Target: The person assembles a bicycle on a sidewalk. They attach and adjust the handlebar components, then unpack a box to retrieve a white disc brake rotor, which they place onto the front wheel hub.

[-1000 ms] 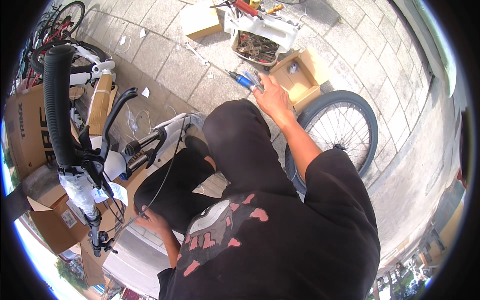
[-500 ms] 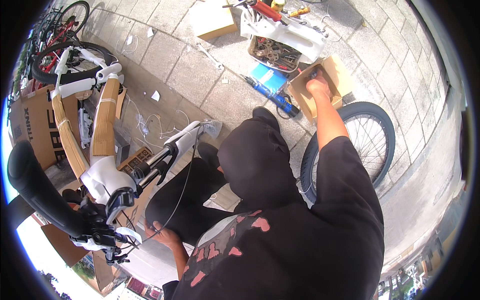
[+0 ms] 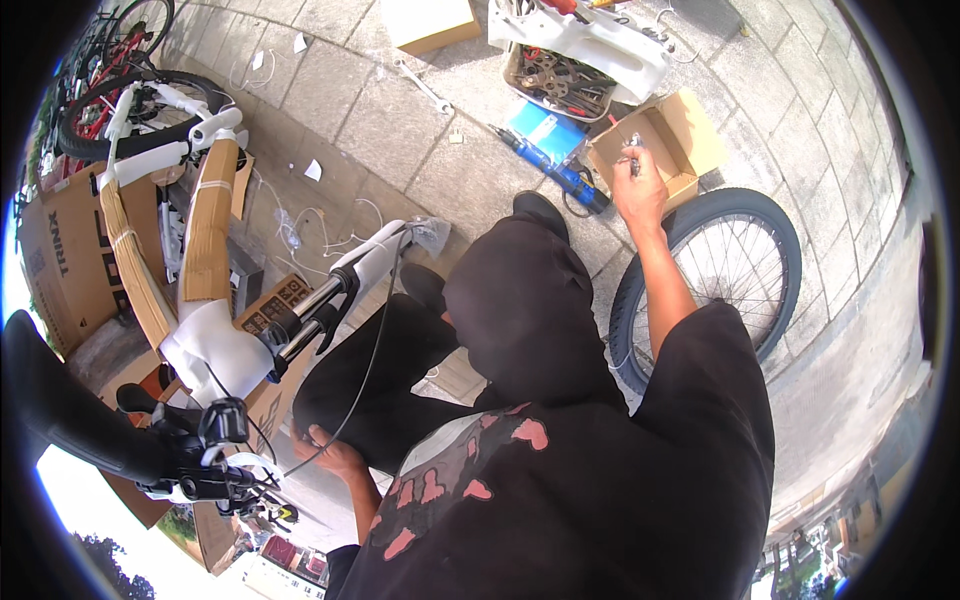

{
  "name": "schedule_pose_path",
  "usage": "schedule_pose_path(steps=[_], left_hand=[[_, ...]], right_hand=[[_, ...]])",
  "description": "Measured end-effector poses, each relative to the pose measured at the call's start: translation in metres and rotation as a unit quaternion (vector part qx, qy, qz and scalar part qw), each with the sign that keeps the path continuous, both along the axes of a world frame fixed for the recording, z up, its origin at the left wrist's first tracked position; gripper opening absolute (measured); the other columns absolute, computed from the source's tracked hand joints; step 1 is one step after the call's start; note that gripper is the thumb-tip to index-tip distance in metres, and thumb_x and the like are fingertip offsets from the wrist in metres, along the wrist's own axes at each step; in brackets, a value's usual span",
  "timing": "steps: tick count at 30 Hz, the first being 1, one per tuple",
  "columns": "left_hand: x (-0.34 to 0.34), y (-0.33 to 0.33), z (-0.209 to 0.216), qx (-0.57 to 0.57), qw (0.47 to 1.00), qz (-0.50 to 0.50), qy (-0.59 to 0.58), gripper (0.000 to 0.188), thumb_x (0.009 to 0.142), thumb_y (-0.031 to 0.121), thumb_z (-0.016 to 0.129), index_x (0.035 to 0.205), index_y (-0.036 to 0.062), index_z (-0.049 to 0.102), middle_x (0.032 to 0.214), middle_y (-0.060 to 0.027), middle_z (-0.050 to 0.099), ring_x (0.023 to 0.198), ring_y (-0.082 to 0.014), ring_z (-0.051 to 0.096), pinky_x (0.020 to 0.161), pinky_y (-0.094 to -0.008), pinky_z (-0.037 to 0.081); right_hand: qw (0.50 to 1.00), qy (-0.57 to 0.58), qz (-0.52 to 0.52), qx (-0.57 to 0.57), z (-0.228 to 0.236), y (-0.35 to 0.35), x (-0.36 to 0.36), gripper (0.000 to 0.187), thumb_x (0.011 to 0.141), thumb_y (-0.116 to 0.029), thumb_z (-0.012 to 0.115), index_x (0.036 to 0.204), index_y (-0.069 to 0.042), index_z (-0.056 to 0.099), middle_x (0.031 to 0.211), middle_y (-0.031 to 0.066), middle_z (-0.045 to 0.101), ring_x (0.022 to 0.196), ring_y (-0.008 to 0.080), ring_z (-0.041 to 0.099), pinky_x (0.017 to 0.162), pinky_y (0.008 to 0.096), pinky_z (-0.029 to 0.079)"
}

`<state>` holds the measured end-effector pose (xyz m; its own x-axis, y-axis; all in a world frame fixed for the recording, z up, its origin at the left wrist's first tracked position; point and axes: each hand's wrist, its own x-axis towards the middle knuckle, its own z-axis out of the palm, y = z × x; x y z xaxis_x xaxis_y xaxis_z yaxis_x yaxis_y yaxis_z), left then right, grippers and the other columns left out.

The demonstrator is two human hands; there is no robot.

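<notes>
My right hand (image 3: 640,188) is closed on a small shiny metal part (image 3: 634,143), too small to name more exactly. It is over the near edge of an open cardboard box (image 3: 684,140). My left hand (image 3: 338,456) is low beside my bent leg, its fingers curled together; what they hold, if anything, I cannot make out. A thin dark cable (image 3: 375,362) crosses in front of that hand. On the left stands a white bicycle frame (image 3: 212,345), its tubes wrapped in cardboard, with a black handlebar grip (image 3: 85,420) and a silver-and-black fork (image 3: 310,325).
A bicycle wheel (image 3: 790,265) lies beside the cardboard box under my right forearm. Beyond are a blue hand pump (image 3: 552,168), a blue packet (image 3: 546,130), a tool basket (image 3: 560,82) and a wrench (image 3: 428,88). A large carton (image 3: 75,260) stands at left.
My right hand has drawn back from inside the cardboard box toward me, with the small metal part now visible in its fingers. My left hand stays beside my leg.
</notes>
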<state>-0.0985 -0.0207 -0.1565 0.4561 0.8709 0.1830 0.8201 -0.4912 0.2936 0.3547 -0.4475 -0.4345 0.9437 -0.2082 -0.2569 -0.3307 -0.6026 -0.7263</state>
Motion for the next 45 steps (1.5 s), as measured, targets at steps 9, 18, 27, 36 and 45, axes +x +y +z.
schedule_pose_path(steps=[9,18,27,36,45], left_hand=[[-0.012,0.008,-0.01,0.013,0.998,-0.024,-0.049,0.074,0.118,0.049,0.061,0.158,-0.0121,0.055,0.149,-0.0319,0.061,0.136,-0.0437,0.062,0.121,-0.0541,0.047],[-0.016,-0.017,-0.025,0.0,0.998,0.019,-0.06,0.065,0.11,0.042,0.07,0.153,-0.006,0.061,0.146,-0.0298,0.06,0.136,-0.0455,0.058,0.121,-0.0546,0.044],[0.005,-0.048,-0.014,0.027,0.986,0.085,-0.144,0.054,0.1,0.033,0.081,0.148,0.0092,0.071,0.142,-0.0237,0.061,0.137,-0.0452,0.056,0.12,-0.0551,0.045],[0.001,-0.042,-0.019,-0.001,0.967,0.067,-0.244,0.054,0.098,0.032,0.084,0.146,0.0103,0.072,0.146,-0.0203,0.062,0.138,-0.0442,0.057,0.12,-0.0539,0.047],[-0.014,-0.052,-0.036,-0.013,0.942,0.056,-0.332,0.046,0.099,0.028,0.084,0.139,0.0084,0.075,0.144,-0.0201,0.064,0.139,-0.0419,0.059,0.122,-0.0527,0.047]], right_hand=[[0.985,-0.004,0.158,-0.071,0.048,0.062,-0.016,0.047,0.104,-0.032,0.076,0.149,-0.023,0.066,0.142,0.0148,0.069,0.119,0.0438,0.077,0.101,0.0581,0.06],[0.917,0.078,0.26,-0.294,0.009,-0.037,-0.015,0.047,0.11,-0.046,0.069,0.128,-0.003,0.074,0.123,0.0255,0.076,0.114,0.0504,0.077,0.097,0.0632,0.06],[0.958,-0.091,0.159,-0.223,0.078,-0.136,0.065,0.053,0.114,-0.041,0.063,0.136,0.005,0.076,0.124,0.0318,0.08,0.116,0.0545,0.076,0.098,0.0617,0.058],[0.804,-0.522,0.238,-0.158,0.476,-0.029,-0.032,0.052,0.115,-0.045,0.072,0.116,0.006,0.083,0.11,0.0318,0.081,0.099,0.0528,0.077,0.089,0.0601,0.063],[0.619,-0.684,0.36,-0.142,0.649,0.075,-0.031,0.028,0.119,-0.012,0.066,0.138,0.007,0.074,0.134,0.0207,0.076,0.117,0.0355,0.076,0.1,0.0445,0.059]])
